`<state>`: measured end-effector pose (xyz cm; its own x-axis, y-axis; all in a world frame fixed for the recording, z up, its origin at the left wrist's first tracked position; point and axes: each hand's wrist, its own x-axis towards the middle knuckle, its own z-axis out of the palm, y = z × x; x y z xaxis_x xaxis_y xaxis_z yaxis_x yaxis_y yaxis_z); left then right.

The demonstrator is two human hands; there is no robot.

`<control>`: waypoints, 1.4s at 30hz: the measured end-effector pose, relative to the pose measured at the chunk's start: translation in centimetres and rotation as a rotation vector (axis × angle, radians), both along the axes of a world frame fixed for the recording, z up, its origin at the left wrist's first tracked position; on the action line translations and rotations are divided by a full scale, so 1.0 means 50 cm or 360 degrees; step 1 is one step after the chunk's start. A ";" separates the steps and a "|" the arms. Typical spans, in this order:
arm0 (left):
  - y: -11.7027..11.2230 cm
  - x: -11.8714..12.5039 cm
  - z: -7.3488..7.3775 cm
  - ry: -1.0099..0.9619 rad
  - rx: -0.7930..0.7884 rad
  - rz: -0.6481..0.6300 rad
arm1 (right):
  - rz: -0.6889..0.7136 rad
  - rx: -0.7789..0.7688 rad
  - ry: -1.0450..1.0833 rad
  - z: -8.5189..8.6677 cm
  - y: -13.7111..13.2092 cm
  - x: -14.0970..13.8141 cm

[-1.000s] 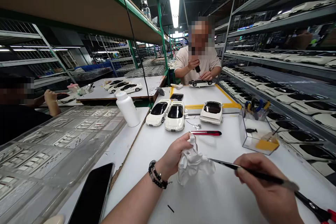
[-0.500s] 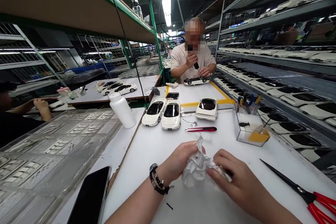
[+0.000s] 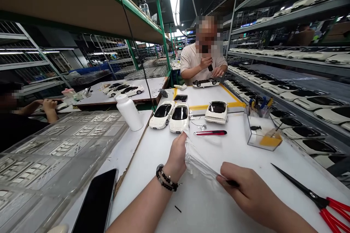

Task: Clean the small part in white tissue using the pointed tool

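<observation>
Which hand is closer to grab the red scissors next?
Probably the right hand: the red scissors lie on its side. The left hand grips the white cloth farther away.

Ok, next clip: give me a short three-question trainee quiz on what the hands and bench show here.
1. True or false: both hands grip the same white cloth.
2. What lies on the bench nearest the right hand: A) red-handled scissors, B) a hammer, C) a tape roll?
3. How many white model cars stand side by side just beyond the left hand?

Key
1. True: the left hand holds one end, the right hand the other, and the cloth is stretched between them.
2. A.
3. Two; a third white car stands apart to their right, beyond the red utility knife.
</observation>
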<state>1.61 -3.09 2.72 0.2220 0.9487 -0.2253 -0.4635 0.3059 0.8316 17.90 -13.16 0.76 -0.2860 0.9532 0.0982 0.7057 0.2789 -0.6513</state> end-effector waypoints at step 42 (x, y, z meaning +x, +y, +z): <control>-0.042 0.014 -0.020 0.0414 0.0402 -0.0655 | -0.0125 -0.0420 0.0802 0.029 0.006 0.009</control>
<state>2.31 -5.20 1.73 0.5537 0.8269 -0.0989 -0.1170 0.1948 0.9738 18.36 -12.88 2.23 -0.1932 0.9803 -0.0400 0.3019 0.0206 -0.9531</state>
